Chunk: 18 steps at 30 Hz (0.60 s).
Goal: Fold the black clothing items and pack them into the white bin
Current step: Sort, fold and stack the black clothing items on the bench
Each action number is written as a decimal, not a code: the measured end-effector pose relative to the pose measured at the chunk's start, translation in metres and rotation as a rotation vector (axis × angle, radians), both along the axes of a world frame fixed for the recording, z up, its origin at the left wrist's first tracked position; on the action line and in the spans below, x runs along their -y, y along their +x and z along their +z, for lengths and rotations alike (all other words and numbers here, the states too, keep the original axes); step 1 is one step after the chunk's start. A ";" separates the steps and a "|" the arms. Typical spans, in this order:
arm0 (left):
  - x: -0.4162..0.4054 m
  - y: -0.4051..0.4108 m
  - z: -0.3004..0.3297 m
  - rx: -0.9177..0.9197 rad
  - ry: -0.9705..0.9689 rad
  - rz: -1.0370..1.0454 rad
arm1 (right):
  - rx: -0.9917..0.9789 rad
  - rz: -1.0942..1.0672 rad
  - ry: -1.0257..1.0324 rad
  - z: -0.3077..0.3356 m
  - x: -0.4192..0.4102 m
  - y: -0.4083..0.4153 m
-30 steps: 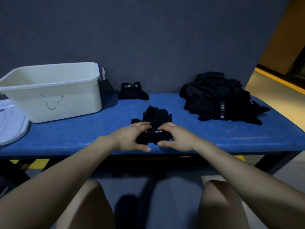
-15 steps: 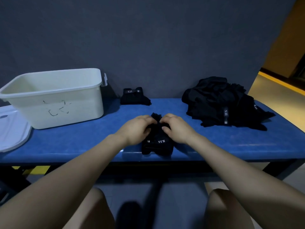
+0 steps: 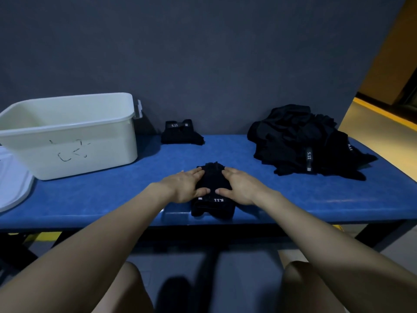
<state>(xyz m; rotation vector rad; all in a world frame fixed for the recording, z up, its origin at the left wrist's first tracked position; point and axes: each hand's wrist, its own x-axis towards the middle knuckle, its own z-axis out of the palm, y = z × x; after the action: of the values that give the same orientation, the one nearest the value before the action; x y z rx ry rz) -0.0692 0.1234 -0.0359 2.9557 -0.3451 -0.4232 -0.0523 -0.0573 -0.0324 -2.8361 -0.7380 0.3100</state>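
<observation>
Pressing down flat is what is needed now, so the folded black garment (image 3: 213, 188) should be squeezed evenly from both sides until it stays small and tidy. It is held at the near edge of the blue table (image 3: 90, 199), with the left hand (image 3: 187, 185) and right hand (image 3: 239, 186) laid on its two sides, fingers (image 3: 204, 190) together and thumbs almost touching on top. Its long side runs away from the person, with the white-lettered band at the near end, while the white bin (image 3: 67, 136) and the black pile (image 3: 302, 141) are well apart from it.

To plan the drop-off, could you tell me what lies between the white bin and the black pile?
In the head view, one folded garment lies at the table's back edge between bin and pile; the rest is bare blue tabletop.
</observation>
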 end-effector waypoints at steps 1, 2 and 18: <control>0.000 -0.002 0.002 0.024 -0.011 0.007 | -0.010 0.002 0.016 0.002 0.001 -0.001; 0.000 -0.004 0.003 0.089 -0.020 0.004 | -0.014 0.003 0.046 0.003 0.003 -0.003; -0.010 -0.058 -0.007 0.258 -0.268 -0.174 | 0.007 0.208 0.165 -0.010 0.025 -0.044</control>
<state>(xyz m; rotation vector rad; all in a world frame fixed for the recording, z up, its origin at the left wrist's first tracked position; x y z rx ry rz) -0.1272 0.1335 -0.0428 2.7264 -0.6368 -0.0078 -0.0967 -0.0827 -0.0422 -2.6121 -1.0129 0.2563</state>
